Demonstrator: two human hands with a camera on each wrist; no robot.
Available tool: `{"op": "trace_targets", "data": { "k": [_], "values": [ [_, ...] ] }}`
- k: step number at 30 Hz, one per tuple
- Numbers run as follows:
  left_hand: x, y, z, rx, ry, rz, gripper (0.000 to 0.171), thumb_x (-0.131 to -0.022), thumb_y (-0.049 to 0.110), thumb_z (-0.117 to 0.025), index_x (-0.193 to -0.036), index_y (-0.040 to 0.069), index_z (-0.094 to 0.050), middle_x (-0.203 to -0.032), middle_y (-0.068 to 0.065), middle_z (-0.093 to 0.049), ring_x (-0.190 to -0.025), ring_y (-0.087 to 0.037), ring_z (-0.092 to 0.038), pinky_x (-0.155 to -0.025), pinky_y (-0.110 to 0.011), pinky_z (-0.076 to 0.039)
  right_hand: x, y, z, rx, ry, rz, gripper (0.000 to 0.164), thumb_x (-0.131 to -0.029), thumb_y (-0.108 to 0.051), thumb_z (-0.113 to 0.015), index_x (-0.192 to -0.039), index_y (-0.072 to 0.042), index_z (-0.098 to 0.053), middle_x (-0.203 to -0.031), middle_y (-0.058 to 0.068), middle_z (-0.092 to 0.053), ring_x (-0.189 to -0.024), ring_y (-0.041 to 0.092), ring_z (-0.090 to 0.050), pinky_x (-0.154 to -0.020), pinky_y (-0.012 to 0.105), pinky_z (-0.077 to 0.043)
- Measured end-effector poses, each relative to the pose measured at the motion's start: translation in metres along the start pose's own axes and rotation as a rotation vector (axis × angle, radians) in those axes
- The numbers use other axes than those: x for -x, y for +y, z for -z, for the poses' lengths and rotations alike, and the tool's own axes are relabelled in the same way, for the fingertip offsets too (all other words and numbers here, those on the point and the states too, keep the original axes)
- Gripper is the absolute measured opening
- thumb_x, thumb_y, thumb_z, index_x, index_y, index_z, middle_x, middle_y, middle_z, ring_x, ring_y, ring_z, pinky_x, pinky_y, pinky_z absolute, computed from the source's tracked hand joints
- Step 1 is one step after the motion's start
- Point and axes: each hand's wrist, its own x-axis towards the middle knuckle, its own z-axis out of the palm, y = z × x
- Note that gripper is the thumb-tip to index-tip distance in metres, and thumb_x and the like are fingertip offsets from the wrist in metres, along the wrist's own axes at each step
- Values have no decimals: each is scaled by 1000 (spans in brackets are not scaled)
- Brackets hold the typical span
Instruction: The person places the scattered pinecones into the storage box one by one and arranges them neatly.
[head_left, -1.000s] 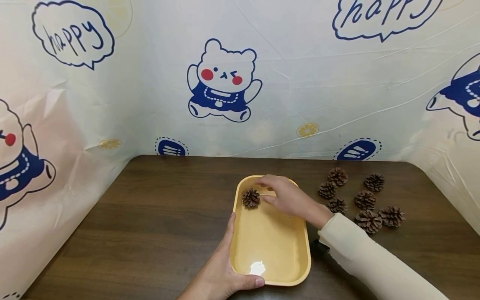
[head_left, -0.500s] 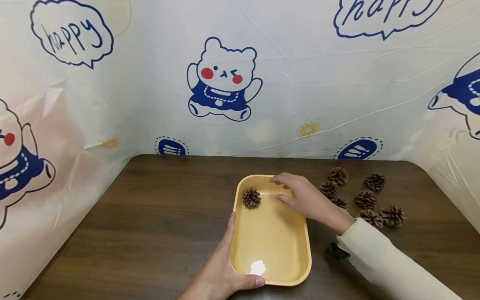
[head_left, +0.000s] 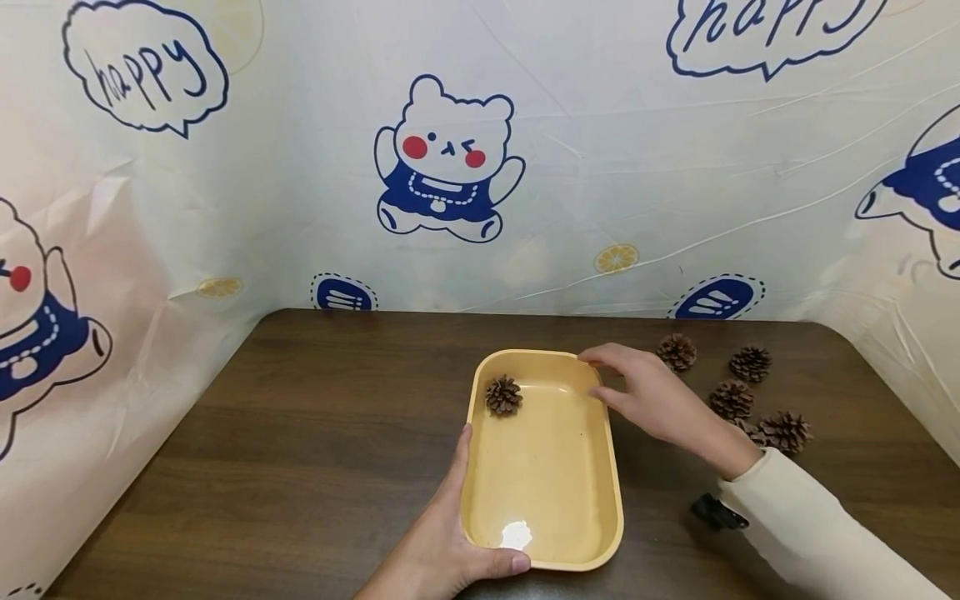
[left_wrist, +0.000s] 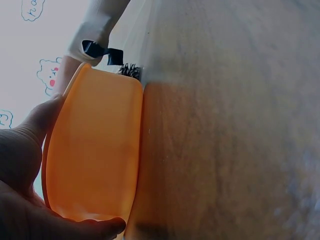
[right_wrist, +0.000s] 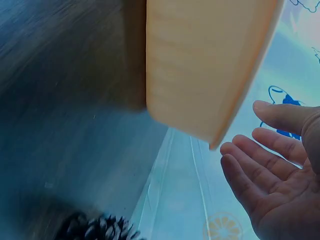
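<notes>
A yellow rectangular tray (head_left: 540,483) lies on the table with one brown pine cone (head_left: 503,396) inside, at its far left corner. My left hand (head_left: 450,533) grips the tray's near left corner, thumb over the near rim and fingers along the left wall. Above the far right rim is my right hand (head_left: 652,396), its fingers relaxed and apart. The right wrist view shows that hand (right_wrist: 275,175) holding nothing beside the tray's outer wall (right_wrist: 205,65). To its right several pine cones (head_left: 732,400) rest on the table, some hidden behind the hand and forearm.
The dark wood table (head_left: 315,450) meets a printed backdrop (head_left: 585,167) at its far edge and both sides. A black device (head_left: 720,511) sits at the right wrist, by the cream sleeve (head_left: 817,525).
My right hand has moved right, from beside the pine cone in the tray to over the tray's right rim. The left hand, tray and that pine cone stay in place.
</notes>
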Motion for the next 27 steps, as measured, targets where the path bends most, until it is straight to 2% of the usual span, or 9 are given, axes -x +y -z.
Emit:
{"op": "trace_targets", "data": {
  "k": [3,14,17,27],
  "values": [
    [1,0,0,-10,4,15,148,-68,27,-99,-169,19,8,-175,-15,-17,-139,-30,-45,-108,-9,-32,4,2,5,1,6,-6,37,-94,-4,-75,-131,0,-68,-129,18,-71,-120,38,-67,-99,56,-56],
    [2,1,0,-12,19,22,147,-68,26,-100,-170,21,6,-175,-18,-18,-146,-30,-40,-110,-9,-28,22,14,22,40,2,-35,40,-96,-8,-75,-134,-2,-66,-134,19,-69,-116,41,-69,-95,57,-57],
    [1,1,0,8,16,13,147,-68,22,-100,-170,20,6,-174,-19,-18,-143,-30,-42,-109,-9,-30,26,19,24,46,16,-41,41,-95,-9,-76,-134,-1,-66,-133,20,-69,-115,41,-70,-94,56,-57],
    [0,0,0,9,16,15,147,-68,23,-100,-170,19,7,-175,-18,-15,-148,-31,-38,-110,-9,-28,40,34,28,57,40,-83,40,-93,-8,-78,-132,-3,-68,-130,19,-70,-114,42,-69,-94,57,-57]
  ]
}}
